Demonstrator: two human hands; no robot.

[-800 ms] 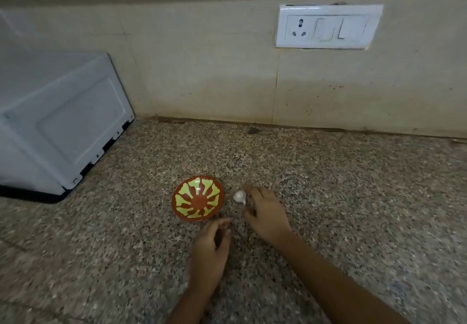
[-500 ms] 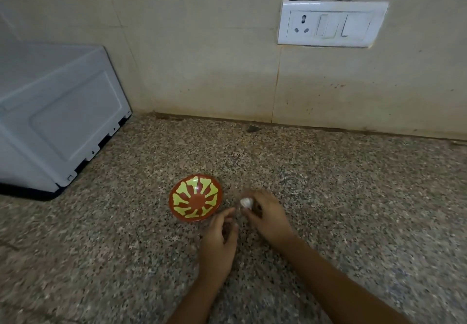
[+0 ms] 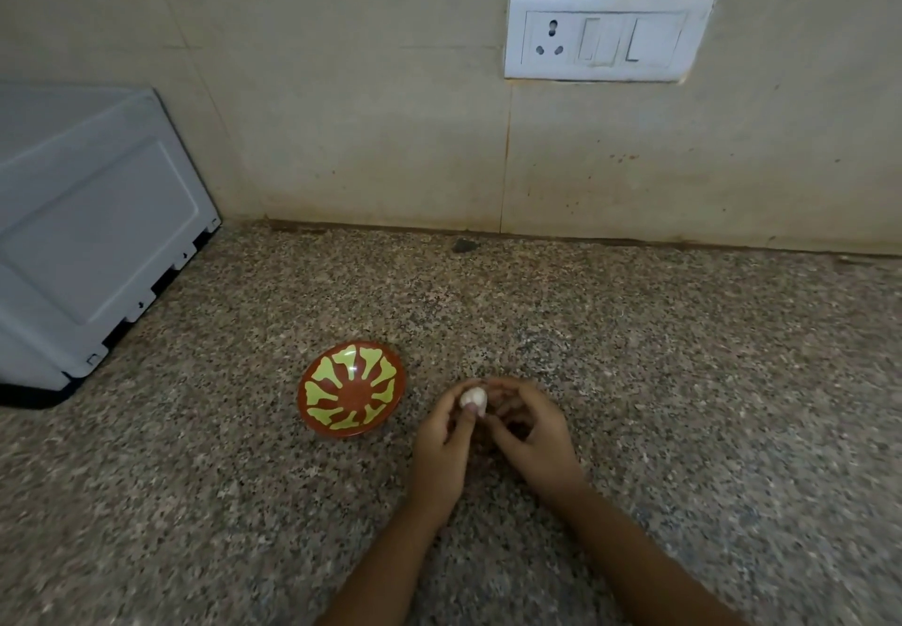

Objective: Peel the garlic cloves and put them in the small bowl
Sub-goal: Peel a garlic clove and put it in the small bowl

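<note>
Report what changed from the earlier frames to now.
The right hand drew the garlic clove back from beside the small bowl towards the person. The left hand moved in and now pinches the clove too, so both hands hold it. The bowl stayed in place, empty.

Small round glossy bowl (image 3: 352,393), red-brown with a yellow-green petal pattern radiating from the centre. Upright, mouth up, whole inner pattern in view. Stands on the speckled granite counter (image 3: 683,381), left of its middle and well forward of the back edge at the wall.

White, rounded garlic clove (image 3: 473,397), surface faintly ridged; skin state not resolvable. Held above the counter, pinched between the fingertips of the left hand (image 3: 441,449) and the right hand (image 3: 532,435). It is just right of the bowl, apart from it.
</note>
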